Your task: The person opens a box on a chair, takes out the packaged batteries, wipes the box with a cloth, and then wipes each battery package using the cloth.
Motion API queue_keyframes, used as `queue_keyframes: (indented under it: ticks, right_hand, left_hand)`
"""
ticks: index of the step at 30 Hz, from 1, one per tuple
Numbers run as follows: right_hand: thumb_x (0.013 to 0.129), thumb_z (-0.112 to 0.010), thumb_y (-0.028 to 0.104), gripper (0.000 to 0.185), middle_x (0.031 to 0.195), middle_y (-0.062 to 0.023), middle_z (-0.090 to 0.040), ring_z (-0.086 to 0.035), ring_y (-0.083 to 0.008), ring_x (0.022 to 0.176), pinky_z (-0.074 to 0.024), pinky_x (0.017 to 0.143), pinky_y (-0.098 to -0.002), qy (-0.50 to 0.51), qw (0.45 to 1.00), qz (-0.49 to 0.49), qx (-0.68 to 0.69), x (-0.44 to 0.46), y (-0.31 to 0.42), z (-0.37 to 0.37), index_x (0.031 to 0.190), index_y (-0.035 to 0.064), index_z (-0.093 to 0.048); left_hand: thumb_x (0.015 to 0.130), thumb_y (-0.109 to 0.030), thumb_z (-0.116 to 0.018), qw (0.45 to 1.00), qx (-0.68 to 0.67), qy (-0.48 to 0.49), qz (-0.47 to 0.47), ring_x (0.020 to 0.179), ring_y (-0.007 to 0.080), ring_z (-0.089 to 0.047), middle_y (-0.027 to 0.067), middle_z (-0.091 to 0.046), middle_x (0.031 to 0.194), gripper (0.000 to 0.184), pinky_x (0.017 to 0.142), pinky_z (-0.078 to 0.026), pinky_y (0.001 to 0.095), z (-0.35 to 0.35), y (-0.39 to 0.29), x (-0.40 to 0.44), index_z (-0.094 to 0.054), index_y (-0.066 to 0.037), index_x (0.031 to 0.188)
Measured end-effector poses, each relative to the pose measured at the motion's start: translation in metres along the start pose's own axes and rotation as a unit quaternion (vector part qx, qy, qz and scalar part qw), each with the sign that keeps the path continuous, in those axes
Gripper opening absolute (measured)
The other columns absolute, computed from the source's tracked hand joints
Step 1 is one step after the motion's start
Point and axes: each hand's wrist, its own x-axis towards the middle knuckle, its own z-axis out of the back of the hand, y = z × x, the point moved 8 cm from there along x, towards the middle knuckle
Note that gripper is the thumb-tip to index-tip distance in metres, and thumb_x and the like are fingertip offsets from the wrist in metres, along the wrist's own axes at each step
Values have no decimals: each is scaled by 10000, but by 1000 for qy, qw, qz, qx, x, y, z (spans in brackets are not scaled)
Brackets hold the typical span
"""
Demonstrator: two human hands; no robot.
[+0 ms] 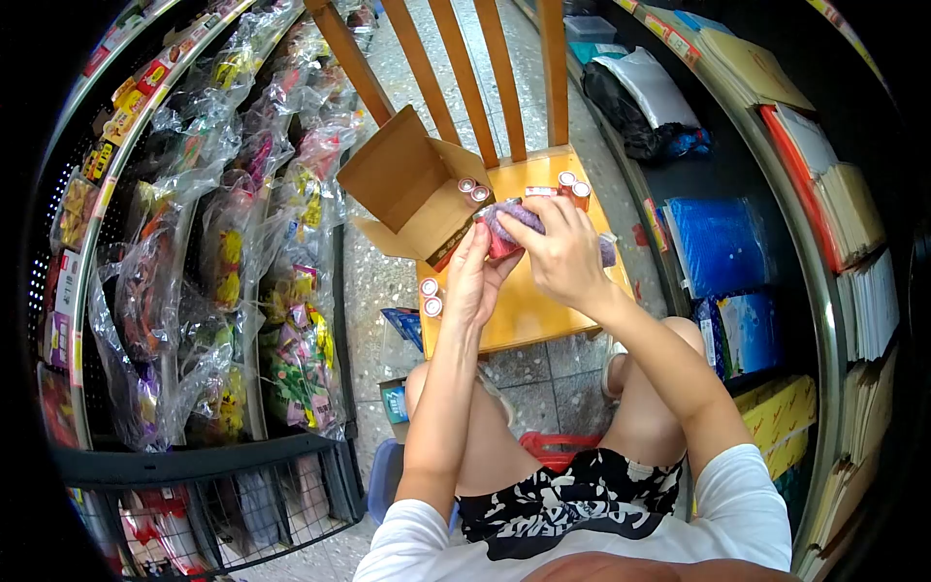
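Above the yellow wooden chair seat (pixel 504 306), my left hand (pixel 476 274) is closed round a red packet (pixel 501 246). My right hand (pixel 563 254) presses a purple fuzzy cloth (pixel 512 221) against the top of that packet, fingers bent over it. An open cardboard box (pixel 393 184) stands at the seat's left side, with small red cylinders (pixel 473 189) at its right edge. Two more red-and-white cylinders (pixel 432 298) are at the seat's front left corner, and others (pixel 574 187) stand behind my right hand. A second purple piece (pixel 607 249) lies on the seat's right side.
Plastic-wrapped goods (pixel 228 262) fill the left shelves, above a wire basket (pixel 242 504). The right shelves hold blue packs (pixel 720 247), a black bag (pixel 621 112) and paper envelopes (pixel 853 213). Slats of the chair back (pixel 465 78) rise beyond the seat.
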Motion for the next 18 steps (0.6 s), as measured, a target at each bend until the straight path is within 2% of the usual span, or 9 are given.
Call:
queue_keyframes:
  ticks: [4, 13, 16, 18]
  right_hand:
    - [752, -585, 87, 355, 1037, -102, -576, -540, -285, 974, -437, 772, -408, -2, 999, -32, -18, 6, -12, -1, 1094, 114, -679]
    - [736, -589, 74, 366, 1052, -93, -574, -535, -278, 980, -435, 769, -402, 19, 999, -19, -28, 1, 4, -9, 1085, 124, -684]
    - [715, -601, 24, 386, 1056, -127, -582, -553, -312, 981, -453, 825, -420, 33, 999, -8, 5, -5, 12, -14, 1079, 116, -690]
    - [711, -603, 21, 383, 1047, -126, -582, -555, -311, 975, -456, 819, -420, 40, 999, 0, 11, -7, 19, -16, 1070, 116, -693]
  left_hand:
    - [992, -307, -484, 999, 45, 6, 5, 1076, 195, -604, 76, -608, 1194, 374, 943, -508, 404, -4, 2, -5, -516, -55, 1268]
    - [997, -286, -486, 999, -31, -37, -10, 1012, 172, -622, 58, -625, 1139, 318, 895, -533, 368, 8, 3, -6, -553, -76, 1227]
    - [996, -301, -485, 997, -45, -41, -38, 986, 173, -623, 58, -632, 1112, 316, 881, -538, 358, 16, -6, -4, -562, -73, 1200]
    - [995, -308, -486, 996, -54, -57, -48, 965, 172, -624, 59, -636, 1094, 315, 869, -542, 353, 24, -12, -4, -567, -72, 1186]
